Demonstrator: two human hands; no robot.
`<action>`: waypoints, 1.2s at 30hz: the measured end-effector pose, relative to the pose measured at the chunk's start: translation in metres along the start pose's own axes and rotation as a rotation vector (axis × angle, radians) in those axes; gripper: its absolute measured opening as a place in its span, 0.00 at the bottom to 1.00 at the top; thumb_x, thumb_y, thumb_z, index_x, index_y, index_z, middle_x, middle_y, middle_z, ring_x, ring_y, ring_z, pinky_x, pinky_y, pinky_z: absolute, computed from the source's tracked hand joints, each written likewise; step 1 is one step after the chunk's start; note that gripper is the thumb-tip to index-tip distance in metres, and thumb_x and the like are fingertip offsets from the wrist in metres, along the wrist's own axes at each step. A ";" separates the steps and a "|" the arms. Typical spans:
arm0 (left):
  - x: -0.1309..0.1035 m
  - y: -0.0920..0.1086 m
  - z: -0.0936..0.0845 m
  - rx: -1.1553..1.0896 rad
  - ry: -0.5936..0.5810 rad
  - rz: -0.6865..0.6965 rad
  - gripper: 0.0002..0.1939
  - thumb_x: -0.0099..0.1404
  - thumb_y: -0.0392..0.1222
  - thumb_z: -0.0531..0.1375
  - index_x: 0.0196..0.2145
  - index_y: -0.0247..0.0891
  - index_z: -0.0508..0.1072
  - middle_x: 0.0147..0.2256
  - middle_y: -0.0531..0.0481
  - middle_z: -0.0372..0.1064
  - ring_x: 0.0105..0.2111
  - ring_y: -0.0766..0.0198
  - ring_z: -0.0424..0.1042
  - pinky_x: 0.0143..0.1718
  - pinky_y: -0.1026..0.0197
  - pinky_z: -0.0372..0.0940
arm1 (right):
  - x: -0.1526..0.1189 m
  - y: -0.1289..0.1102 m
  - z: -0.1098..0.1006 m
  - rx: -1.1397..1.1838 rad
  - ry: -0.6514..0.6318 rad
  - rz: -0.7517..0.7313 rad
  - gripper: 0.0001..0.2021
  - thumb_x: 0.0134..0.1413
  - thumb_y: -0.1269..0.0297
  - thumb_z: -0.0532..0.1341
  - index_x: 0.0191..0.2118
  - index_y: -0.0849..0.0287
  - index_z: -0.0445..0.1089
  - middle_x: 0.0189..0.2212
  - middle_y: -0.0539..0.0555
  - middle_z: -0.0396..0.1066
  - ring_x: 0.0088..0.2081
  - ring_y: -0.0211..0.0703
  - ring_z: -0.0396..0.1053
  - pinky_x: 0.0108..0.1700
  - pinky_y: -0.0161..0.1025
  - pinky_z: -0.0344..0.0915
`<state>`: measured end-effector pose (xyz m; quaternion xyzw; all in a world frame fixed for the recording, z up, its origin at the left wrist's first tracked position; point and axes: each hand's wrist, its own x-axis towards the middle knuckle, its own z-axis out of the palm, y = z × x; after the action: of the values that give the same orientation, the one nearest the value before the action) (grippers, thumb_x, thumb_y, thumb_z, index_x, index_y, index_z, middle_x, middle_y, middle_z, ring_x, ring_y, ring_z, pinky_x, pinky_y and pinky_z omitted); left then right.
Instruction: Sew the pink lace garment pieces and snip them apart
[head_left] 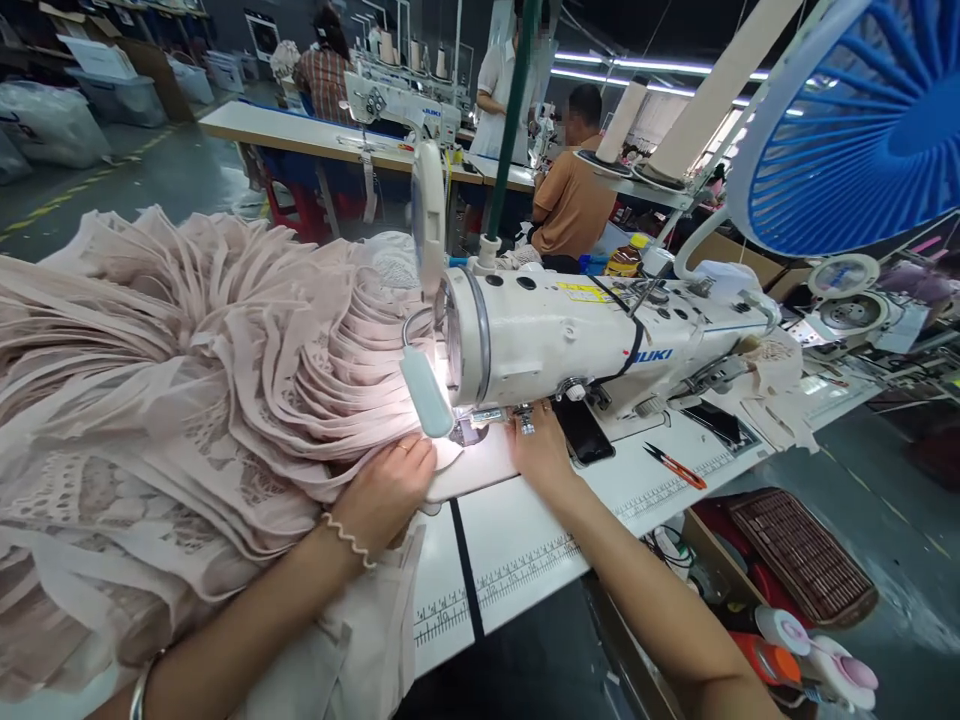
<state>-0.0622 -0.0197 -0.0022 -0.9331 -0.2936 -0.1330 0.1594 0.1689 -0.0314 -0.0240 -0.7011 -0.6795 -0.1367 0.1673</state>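
A white sewing machine stands on the table, its lamp lighting the needle area. Pale pink fabric lies flat under the presser foot. On its left part rests my left hand, fingers bent and close together at the cloth's edge. My right hand is on the cloth right of the needle, its fingertips partly hidden beneath the machine head. Whether either hand pinches the cloth cannot be made out. A large heap of pleated pink lace fabric covers the left side, reaching my left wrist.
A dark phone and orange-handled snips lie right of my right hand. A blue fan hangs at the upper right. Bottles stand in a box below the table's front edge. People sit and stand at machines behind.
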 end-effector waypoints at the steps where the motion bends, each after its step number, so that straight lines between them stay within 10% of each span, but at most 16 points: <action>1: -0.002 -0.004 0.003 -0.060 0.016 0.015 0.18 0.64 0.24 0.49 0.45 0.31 0.74 0.45 0.40 0.75 0.47 0.56 0.72 0.48 0.57 0.67 | -0.003 0.002 -0.003 -0.024 -0.028 -0.042 0.15 0.64 0.69 0.52 0.47 0.69 0.72 0.48 0.70 0.70 0.54 0.60 0.63 0.54 0.55 0.60; 15: -0.001 -0.001 0.015 -0.014 0.065 0.143 0.24 0.63 0.21 0.48 0.52 0.33 0.71 0.52 0.40 0.72 0.54 0.54 0.69 0.50 0.56 0.67 | -0.028 0.000 -0.021 0.021 -0.033 0.027 0.11 0.63 0.73 0.52 0.46 0.67 0.69 0.43 0.67 0.69 0.48 0.56 0.64 0.49 0.51 0.64; 24: 0.015 0.075 0.013 0.100 -0.063 0.094 0.21 0.62 0.22 0.50 0.50 0.24 0.73 0.50 0.25 0.70 0.47 0.43 0.74 0.38 0.50 0.72 | -0.037 -0.023 -0.033 -0.013 -0.097 -0.079 0.08 0.61 0.76 0.54 0.43 0.65 0.69 0.39 0.61 0.70 0.45 0.51 0.65 0.45 0.42 0.65; 36: 0.011 0.021 0.016 0.138 0.038 0.139 0.23 0.63 0.22 0.46 0.49 0.23 0.74 0.48 0.29 0.72 0.50 0.48 0.72 0.46 0.52 0.70 | -0.021 -0.021 -0.045 -0.068 -0.312 -0.210 0.13 0.60 0.82 0.51 0.44 0.66 0.68 0.42 0.63 0.71 0.48 0.48 0.67 0.47 0.39 0.65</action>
<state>-0.0384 -0.0247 -0.0174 -0.9353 -0.2336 -0.1188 0.2377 0.1489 -0.0685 0.0092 -0.6444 -0.7616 -0.0660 0.0209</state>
